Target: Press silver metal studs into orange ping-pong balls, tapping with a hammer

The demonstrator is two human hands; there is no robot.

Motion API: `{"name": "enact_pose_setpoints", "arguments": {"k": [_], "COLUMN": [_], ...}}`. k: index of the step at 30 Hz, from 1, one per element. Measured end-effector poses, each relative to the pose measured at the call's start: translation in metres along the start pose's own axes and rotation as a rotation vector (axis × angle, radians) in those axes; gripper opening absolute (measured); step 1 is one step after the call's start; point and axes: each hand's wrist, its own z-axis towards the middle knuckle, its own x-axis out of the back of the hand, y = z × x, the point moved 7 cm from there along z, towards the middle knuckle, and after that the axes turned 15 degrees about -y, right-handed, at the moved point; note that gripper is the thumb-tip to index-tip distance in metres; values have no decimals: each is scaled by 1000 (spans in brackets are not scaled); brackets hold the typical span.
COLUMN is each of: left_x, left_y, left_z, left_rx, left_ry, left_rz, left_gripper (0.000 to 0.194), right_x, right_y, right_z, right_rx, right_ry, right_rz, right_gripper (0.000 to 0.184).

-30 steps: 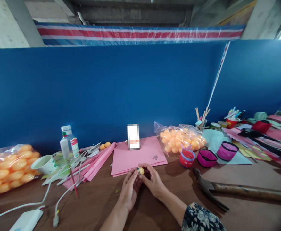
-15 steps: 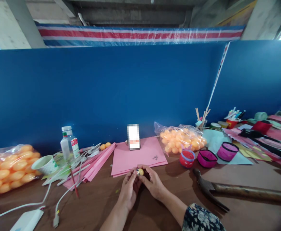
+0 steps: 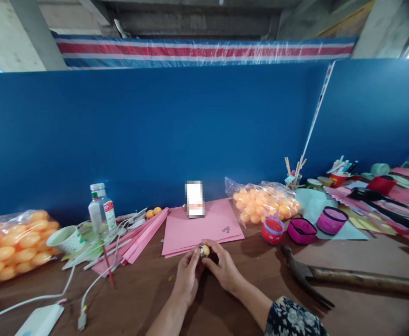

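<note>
A small round thing, yellow on one side and dark or silvery on the other, (image 3: pixel 204 251) is pinched between both hands; its exact kind is too small to make out. My left hand (image 3: pixel 189 275) closes on its left side with thumb and fingers. From the right, the thumb and forefinger of my right hand (image 3: pixel 223 268) grip it. Just beyond the fingertips lie stacked pink sheets (image 3: pixel 200 231), with several tiny dark rings (image 3: pixel 226 229) on them. A phone-like upright object (image 3: pixel 195 199), its face blurred, stands at their back edge.
A claw hammer (image 3: pixel 351 276) lies at right. Bags of orange balls stand at left (image 3: pixel 15 247) and behind right (image 3: pixel 260 203). Small red (image 3: pixel 272 232) and magenta fabric cups (image 3: pixel 301 232) sit nearby. A clear bottle (image 3: pixel 101 210), paper cup (image 3: pixel 65 239), white cables and power bank (image 3: pixel 41 319) crowd the left.
The small round thing has turned slightly between my fingers. Both hands stay in almost the same place, and the things on the table have not moved.
</note>
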Motion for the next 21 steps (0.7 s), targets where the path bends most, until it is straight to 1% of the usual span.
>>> {"name": "enact_pose_setpoints", "arguments": {"k": [4, 7, 11, 17, 19, 21], "left_x": [0, 2, 5, 10, 9, 6], "left_y": [-1, -3, -2, -5, -4, -3], "left_z": [-2, -2, -2, 1, 2, 2], "left_rx": [-4, -3, -21, -15, -10, 6], "left_ry": [24, 52, 72, 78, 59, 32], "left_rz": [-25, -51, -72, -114, -105, -86], "left_gripper": [19, 22, 25, 17, 19, 23], "right_x": [-1, -2, -5, -7, -8, -4], "right_y": [-5, -8, -5, 0, -3, -7], "right_z": [0, 0, 0, 1, 2, 3], "right_rx": [10, 22, 19, 49, 65, 81], "right_ry": [-12, -24, -33, -25, -41, -34], "right_rz": [-23, -59, -114, -139, -156, -185], "right_gripper": [44, 47, 53, 46, 45, 43]}}
